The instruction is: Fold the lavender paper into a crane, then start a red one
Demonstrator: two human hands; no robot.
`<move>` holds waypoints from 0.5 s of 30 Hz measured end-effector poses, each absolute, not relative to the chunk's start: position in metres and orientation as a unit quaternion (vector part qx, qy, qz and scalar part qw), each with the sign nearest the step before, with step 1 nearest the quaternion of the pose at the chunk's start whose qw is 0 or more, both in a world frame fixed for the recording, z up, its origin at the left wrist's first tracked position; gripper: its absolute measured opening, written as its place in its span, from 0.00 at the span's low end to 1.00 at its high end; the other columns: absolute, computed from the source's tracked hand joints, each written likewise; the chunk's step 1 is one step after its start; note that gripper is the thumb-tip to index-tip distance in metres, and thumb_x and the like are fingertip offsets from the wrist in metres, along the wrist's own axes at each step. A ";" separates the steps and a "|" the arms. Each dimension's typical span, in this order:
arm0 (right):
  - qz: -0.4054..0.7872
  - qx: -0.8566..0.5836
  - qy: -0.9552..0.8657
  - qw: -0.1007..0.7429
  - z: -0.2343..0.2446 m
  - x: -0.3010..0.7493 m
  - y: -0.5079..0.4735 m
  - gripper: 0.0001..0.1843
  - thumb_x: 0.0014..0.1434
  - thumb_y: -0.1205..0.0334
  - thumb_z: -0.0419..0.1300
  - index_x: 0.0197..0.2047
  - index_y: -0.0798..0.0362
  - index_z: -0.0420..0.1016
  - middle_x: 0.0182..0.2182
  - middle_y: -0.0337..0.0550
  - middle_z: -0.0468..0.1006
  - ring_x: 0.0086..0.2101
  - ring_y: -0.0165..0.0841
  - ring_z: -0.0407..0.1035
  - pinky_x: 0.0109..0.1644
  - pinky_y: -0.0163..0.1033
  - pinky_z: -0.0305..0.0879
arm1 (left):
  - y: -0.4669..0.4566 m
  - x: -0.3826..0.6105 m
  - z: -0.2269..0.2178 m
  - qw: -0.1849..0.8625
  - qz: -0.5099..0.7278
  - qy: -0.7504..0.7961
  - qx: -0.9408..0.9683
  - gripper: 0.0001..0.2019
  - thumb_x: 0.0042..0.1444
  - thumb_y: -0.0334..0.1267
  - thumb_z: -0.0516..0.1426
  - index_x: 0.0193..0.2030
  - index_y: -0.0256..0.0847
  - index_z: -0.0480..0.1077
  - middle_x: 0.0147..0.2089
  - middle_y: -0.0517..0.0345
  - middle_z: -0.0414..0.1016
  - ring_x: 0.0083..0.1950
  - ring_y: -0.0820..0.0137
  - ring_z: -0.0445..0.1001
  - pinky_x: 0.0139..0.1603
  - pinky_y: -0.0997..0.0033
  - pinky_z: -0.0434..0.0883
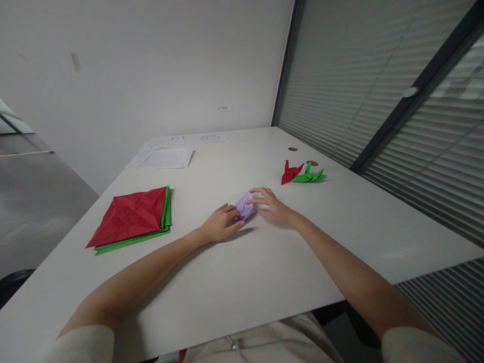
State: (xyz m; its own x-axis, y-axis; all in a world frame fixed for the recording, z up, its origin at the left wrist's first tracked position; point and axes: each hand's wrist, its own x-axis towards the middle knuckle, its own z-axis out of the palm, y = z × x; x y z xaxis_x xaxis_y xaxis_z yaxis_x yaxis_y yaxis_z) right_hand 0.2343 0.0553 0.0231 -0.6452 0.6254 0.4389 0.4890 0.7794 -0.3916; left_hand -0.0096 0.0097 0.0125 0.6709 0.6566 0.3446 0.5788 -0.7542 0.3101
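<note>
A small folded sheet of light purple origami paper lies on the white table between my two hands. My left hand grips its left side, the fingers bent over it and the thumb along the near edge. Over the paper's right side is my right hand, its fingers apart and the fingertips at the paper's upper right edge. Whether those fingertips press on the paper I cannot tell. Part of the purple paper is hidden under the left fingers.
To the left lies a stack of creased origami sheets, red on top of green. A red paper crane and a green paper crane stand at the right. Printed papers lie at the back left. Blinds border the table's right side.
</note>
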 end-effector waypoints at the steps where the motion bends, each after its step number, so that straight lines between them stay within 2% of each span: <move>1: 0.119 -0.312 -0.901 0.276 0.023 0.234 0.054 0.16 0.54 0.69 0.58 0.44 0.46 0.79 0.55 0.47 0.65 0.57 0.42 0.56 0.63 0.55 0.51 | 0.010 -0.009 0.012 0.086 0.220 0.333 0.913 0.13 0.64 0.45 0.49 0.42 0.40 0.70 0.41 0.49 0.72 0.47 0.64 0.71 0.54 0.59 0.66; 3: 0.115 -0.320 -0.902 0.265 0.022 0.233 0.053 0.08 0.55 0.64 0.61 0.39 0.47 0.80 0.54 0.47 0.66 0.57 0.42 0.56 0.63 0.56 0.50 | 0.011 -0.009 0.010 0.094 0.217 0.325 0.916 0.11 0.63 0.42 0.50 0.41 0.40 0.71 0.44 0.49 0.73 0.53 0.62 0.69 0.60 0.55 0.62; 7: 0.108 -0.328 -0.904 0.253 0.021 0.235 0.055 0.06 0.55 0.58 0.63 0.36 0.46 0.79 0.53 0.45 0.68 0.57 0.44 0.55 0.62 0.58 0.50 | 0.012 -0.012 0.008 0.133 0.207 0.296 0.923 0.10 0.63 0.39 0.49 0.43 0.41 0.71 0.53 0.48 0.72 0.65 0.60 0.60 0.65 0.49 0.55; 11: 0.109 -0.331 -0.911 0.222 0.023 0.237 0.056 0.05 0.55 0.56 0.64 0.31 0.47 0.79 0.52 0.43 0.72 0.59 0.46 0.52 0.62 0.59 0.48 | 0.012 -0.015 0.008 0.134 0.207 0.232 0.941 0.13 0.57 0.46 0.57 0.45 0.40 0.71 0.56 0.45 0.71 0.64 0.58 0.62 0.65 0.51 0.56; 15: 0.125 -0.333 -0.914 0.196 0.026 0.234 0.053 0.06 0.55 0.55 0.64 0.31 0.47 0.79 0.49 0.42 0.74 0.59 0.47 0.52 0.62 0.59 0.47 | 0.011 -0.015 0.008 0.130 0.202 0.183 0.953 0.12 0.59 0.42 0.55 0.47 0.40 0.71 0.53 0.45 0.73 0.60 0.61 0.67 0.64 0.57 0.59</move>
State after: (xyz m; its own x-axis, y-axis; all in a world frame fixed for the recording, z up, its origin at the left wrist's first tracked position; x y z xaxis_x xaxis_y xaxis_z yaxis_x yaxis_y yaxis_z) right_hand 0.2340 0.0530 0.0262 -0.7016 0.6571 0.2755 0.5595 0.7475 -0.3581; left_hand -0.0145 0.0112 0.0082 0.8517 0.4012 0.3372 0.2959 -0.8992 0.3224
